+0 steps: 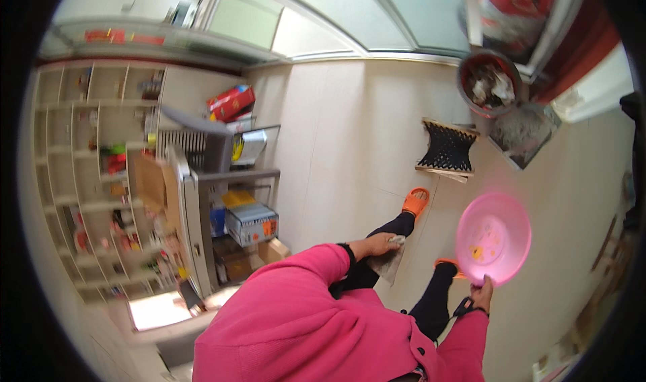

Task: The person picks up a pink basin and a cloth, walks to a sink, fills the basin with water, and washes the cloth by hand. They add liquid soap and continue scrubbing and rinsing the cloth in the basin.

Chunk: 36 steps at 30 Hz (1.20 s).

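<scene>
My right hand (483, 293) grips the near rim of a pink plastic basin (497, 238), thumb over the edge. A yellow and orange print marks the basin's floor. To the left, my left hand (382, 244) is closed around the top of a greyish cloth (389, 265), which hangs down beside my leg. Both arms are in pink sleeves, and orange slippers (417, 200) show on my feet below. The basin is held out over the pale tiled floor, to the right of my feet.
A low folding stool (447, 147) with a black woven seat stands ahead. Beyond it are a bin (488, 87) with rubbish inside and a flat grey-topped item (525, 132). At left, boxes (252, 224) sit by a desk (194, 230) and wall shelving (81, 165). Glass doors (323, 24) line the far side.
</scene>
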Each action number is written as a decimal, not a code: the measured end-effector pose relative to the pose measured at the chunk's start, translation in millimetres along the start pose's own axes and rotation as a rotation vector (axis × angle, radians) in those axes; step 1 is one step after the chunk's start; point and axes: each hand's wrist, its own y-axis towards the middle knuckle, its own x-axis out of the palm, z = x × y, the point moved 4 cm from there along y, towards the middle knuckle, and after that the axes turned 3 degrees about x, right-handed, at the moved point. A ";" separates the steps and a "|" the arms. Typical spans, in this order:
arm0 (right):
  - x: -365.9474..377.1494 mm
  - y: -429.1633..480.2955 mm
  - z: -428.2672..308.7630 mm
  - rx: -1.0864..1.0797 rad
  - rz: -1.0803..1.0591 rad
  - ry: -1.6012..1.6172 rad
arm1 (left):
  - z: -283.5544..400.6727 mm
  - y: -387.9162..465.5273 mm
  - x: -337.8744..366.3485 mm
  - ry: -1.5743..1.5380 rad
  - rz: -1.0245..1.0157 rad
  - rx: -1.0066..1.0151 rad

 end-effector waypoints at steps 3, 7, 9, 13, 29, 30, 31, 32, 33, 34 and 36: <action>-29.0 -82.3 -48.0 -0.078 0.007 -0.286 | 29.7 -20.8 -15.7 -0.152 -0.018 -0.023; -23.5 -166.5 -127.4 -0.187 -0.145 -0.557 | 90.6 -91.7 -83.7 -0.304 0.334 0.304; -0.1 -194.8 -171.7 -0.179 -0.115 -0.803 | 96.1 -147.3 -116.2 -0.238 0.574 0.351; 84.8 -253.9 -220.9 -0.445 -0.487 -1.515 | 64.8 -250.5 -126.7 -0.361 0.862 0.374; 319.6 -440.1 -31.5 -0.377 -0.788 -1.481 | -51.9 -401.1 -60.2 -0.646 1.191 0.094; 326.8 -445.3 -22.9 -0.378 -0.804 -1.470 | -48.6 -402.2 -62.9 -0.669 1.173 0.134; 332.1 -449.9 -15.3 -0.376 -0.819 -1.469 | -44.4 -403.1 -67.6 -0.690 1.149 0.149; 337.5 -454.7 -8.7 -0.379 -0.832 -1.458 | -38.4 -404.6 -73.0 -0.708 1.115 0.152; 342.1 -458.7 -2.4 -0.384 -0.842 -1.450 | -30.9 -406.6 -79.9 -0.722 1.080 0.160; 346.3 -462.6 2.8 -0.387 -0.850 -1.436 | -22.1 -409.2 -88.1 -0.714 1.012 0.192; 352.9 -469.2 11.4 -0.401 -0.862 -1.424 | -1.5 -414.8 -102.8 -0.724 0.963 0.224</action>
